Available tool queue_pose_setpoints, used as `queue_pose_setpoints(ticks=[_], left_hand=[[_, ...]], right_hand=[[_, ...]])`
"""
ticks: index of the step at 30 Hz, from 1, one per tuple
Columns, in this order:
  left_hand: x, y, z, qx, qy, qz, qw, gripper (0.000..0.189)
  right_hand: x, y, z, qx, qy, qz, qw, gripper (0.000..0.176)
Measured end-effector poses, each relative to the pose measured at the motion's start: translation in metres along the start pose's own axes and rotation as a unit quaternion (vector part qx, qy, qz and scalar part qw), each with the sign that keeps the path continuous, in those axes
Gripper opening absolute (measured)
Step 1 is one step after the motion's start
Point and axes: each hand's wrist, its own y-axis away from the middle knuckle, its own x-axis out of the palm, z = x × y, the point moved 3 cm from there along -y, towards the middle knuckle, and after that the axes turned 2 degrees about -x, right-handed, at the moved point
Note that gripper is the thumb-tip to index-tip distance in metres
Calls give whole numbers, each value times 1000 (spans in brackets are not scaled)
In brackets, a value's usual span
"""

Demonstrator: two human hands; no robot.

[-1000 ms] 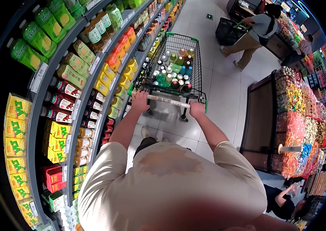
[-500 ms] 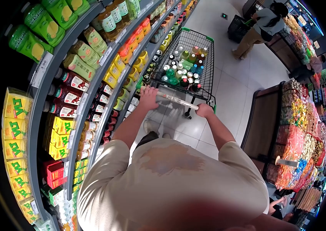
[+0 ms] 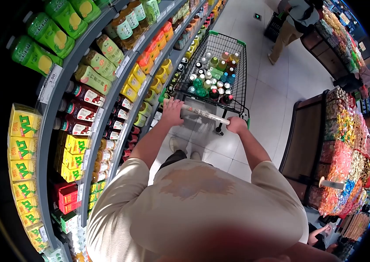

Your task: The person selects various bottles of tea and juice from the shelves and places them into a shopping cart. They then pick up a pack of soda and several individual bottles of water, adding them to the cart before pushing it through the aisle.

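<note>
A black wire shopping cart (image 3: 242, 65) with green corners stands in front of me. Its basket holds several capped bottles (image 3: 213, 78), clear, green, blue and dark. My left hand (image 3: 173, 112) lies on the left end of the cart's handle bar (image 3: 200, 113), its fingers over the bar. Round the right end of the same bar, my right hand (image 3: 237, 125) is closed in a grip.
Curved shelves (image 3: 64, 87) of bottled and boxed drinks run close along my left. On the right stands a bin (image 3: 300, 148) heaped with wrapped sweets. Farther up the aisle, a person (image 3: 292, 30) is beside a dark basket (image 3: 273, 27).
The cart and both my hands appear slightly farther right and lower in view. The person up the aisle has shifted up and right toward the frame's edge.
</note>
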Motion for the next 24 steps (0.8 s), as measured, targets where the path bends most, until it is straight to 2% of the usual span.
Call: queue_pose_setpoints(ticks=[2,6,9,11,15,16,17,18,19,21,22,24], left_hand=[[-3,5,-2,13,-12,14,1000,104],[3,20,-7,42,-39,-40,998,109],[8,40,-15,30,-18,-83,996,103],[12,67,-18,39,10,-75,996,97],[147,144,51,-23,154,12,988,83],[176,174,67,-55,131,39,989,73],[213,202,87,-122,110,140,976,75],[248,237,109,-138,121,189,965,76],[242,269,105,-219,108,283,928,68],[265,324,120,-335,327,308,828,54],[266,349,124,-354,371,313,800,54],[258,387,132,-358,374,328,790,53]], right_hand=[[-1,5,0,-3,-4,-15,1000,36],[-4,9,0,5,-7,-18,1000,40],[-2,12,0,5,-14,-24,1000,43],[-2,13,-1,-7,-9,-33,999,43],[-4,20,1,-56,18,-78,995,31],[-1,18,-1,-65,19,-91,994,28],[-1,18,-3,-71,16,-95,993,27],[0,17,-5,-76,11,-98,992,26],[2,16,-5,-81,6,-101,992,26],[0,19,-3,-84,0,-104,991,24],[0,19,-3,-89,2,-107,990,24],[-3,21,-1,-100,1,-112,989,23]])
